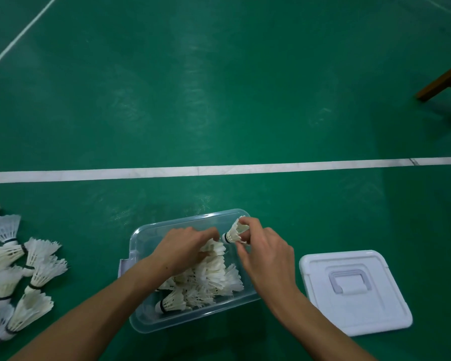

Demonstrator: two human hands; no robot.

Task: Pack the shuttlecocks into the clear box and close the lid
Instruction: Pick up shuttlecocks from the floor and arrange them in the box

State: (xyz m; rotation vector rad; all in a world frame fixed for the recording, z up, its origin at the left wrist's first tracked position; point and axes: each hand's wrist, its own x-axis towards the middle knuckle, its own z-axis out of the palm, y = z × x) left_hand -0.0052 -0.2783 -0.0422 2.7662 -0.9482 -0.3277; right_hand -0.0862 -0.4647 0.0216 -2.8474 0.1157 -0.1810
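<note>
A clear plastic box sits open on the green floor, holding several white feather shuttlecocks. My right hand pinches one shuttlecock by its feathers over the box's far right corner, cork pointing left. My left hand reaches into the box with its fingers curled on the shuttlecocks there; its grip is hidden under the hand. A pile of loose shuttlecocks lies on the floor at the left. The white lid lies flat on the floor to the right of the box.
A white court line crosses the floor beyond the box. A wooden furniture leg stands at the far right. Another white line runs diagonally at the top left.
</note>
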